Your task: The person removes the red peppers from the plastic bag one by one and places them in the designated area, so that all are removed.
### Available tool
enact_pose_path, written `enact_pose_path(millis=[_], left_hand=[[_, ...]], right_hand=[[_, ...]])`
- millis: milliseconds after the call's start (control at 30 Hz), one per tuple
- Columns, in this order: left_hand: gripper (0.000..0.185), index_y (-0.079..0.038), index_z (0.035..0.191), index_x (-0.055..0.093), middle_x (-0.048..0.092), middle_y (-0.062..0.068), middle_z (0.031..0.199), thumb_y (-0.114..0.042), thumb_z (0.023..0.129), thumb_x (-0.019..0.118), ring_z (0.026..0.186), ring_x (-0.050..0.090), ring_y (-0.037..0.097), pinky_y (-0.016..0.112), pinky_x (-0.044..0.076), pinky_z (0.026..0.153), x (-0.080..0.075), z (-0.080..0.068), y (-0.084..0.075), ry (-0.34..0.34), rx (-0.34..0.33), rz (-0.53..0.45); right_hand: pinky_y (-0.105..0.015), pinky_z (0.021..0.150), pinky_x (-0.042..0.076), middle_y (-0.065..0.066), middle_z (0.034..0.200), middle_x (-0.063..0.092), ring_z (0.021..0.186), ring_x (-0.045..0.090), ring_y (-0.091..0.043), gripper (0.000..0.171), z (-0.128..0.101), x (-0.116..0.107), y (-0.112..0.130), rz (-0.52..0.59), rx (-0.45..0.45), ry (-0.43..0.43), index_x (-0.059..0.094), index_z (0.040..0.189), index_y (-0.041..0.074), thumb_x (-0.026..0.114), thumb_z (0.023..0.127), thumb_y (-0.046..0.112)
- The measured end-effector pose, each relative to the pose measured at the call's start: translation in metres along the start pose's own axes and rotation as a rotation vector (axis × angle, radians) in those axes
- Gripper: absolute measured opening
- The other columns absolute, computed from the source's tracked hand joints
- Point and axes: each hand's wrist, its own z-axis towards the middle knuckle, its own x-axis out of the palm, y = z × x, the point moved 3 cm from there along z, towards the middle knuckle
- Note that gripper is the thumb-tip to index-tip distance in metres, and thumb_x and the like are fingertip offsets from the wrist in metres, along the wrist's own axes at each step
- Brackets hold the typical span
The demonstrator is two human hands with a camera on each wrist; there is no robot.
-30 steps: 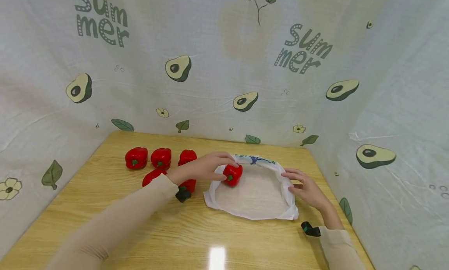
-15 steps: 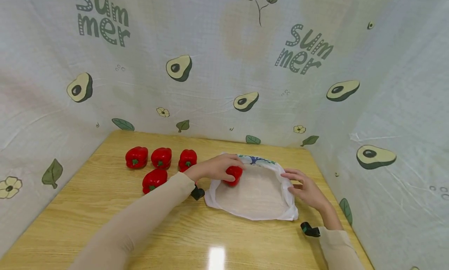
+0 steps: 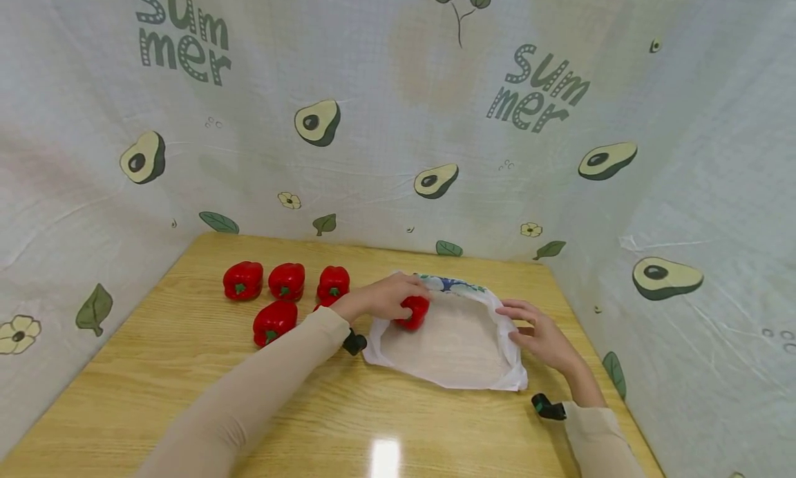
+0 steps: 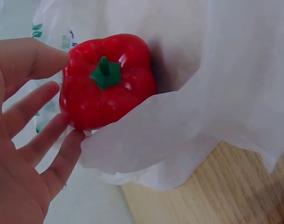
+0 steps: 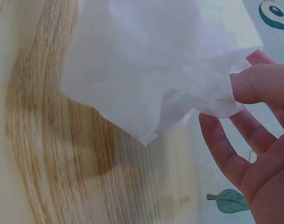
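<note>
While the left hand [image 4: 20,140] cups the glossy red toy pepper [image 4: 107,79] inside the plastic bag [image 3: 450,336], the right hand [image 3: 547,340] pinches its flimsy rim; pepper looks light, rigid, slippery — best held round its body.

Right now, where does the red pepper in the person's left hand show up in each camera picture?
Head view: the red pepper sits mid-picture, at the left edge of the white bag, under the left hand.
Left wrist view: it fills the upper left, green stem facing the camera.
Right wrist view: not in it.
Shared landmark: the white bag, seen in all three.
</note>
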Motion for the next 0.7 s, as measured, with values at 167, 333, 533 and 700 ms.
enact_pose_path(millis=[167, 333, 533, 700], left_hand=[[0.052, -0.024, 0.146, 0.065, 0.055, 0.001, 0.153, -0.009, 0.098, 0.074, 0.144, 0.044, 0.026, 0.041, 0.049, 0.112, 0.004, -0.001, 0.000, 0.024, 0.002, 0.019], [0.058, -0.027, 0.149, 0.062, 0.054, 0.000, 0.156, -0.006, 0.096, 0.075, 0.146, 0.040, 0.027, 0.043, 0.050, 0.112, 0.007, -0.002, 0.001, 0.024, -0.008, 0.012], [0.060, -0.027, 0.151, 0.060, 0.051, 0.002, 0.158, -0.005, 0.097, 0.076, 0.147, 0.038, 0.028, 0.044, 0.050, 0.113, 0.011, -0.003, 0.001, 0.008, -0.006, 0.013], [0.056, -0.023, 0.150, 0.062, 0.053, 0.005, 0.155, -0.006, 0.098, 0.076, 0.145, 0.041, 0.028, 0.044, 0.050, 0.113, 0.011, -0.004, -0.002, -0.015, 0.015, 0.001]], right_hand=[[-0.047, 0.096, 0.060, -0.018, 0.155, 0.051, 0.129, 0.059, -0.042, 0.051, 0.000, 0.000, 0.000, -0.007, 0.005, -0.001, 0.065, 0.141, 0.001, 0.068, 0.093, -0.016], [-0.047, 0.096, 0.060, -0.018, 0.155, 0.051, 0.128, 0.058, -0.041, 0.051, 0.000, -0.001, 0.001, -0.012, -0.003, -0.003, 0.065, 0.141, 0.001, 0.068, 0.093, -0.017], [-0.045, 0.096, 0.060, -0.017, 0.155, 0.051, 0.129, 0.059, -0.041, 0.051, -0.001, -0.001, 0.001, -0.011, -0.005, -0.002, 0.065, 0.141, 0.001, 0.068, 0.093, -0.017], [-0.045, 0.096, 0.060, -0.018, 0.154, 0.051, 0.129, 0.059, -0.043, 0.051, -0.002, 0.000, 0.000, -0.013, -0.010, -0.001, 0.065, 0.141, -0.001, 0.068, 0.093, -0.018]])
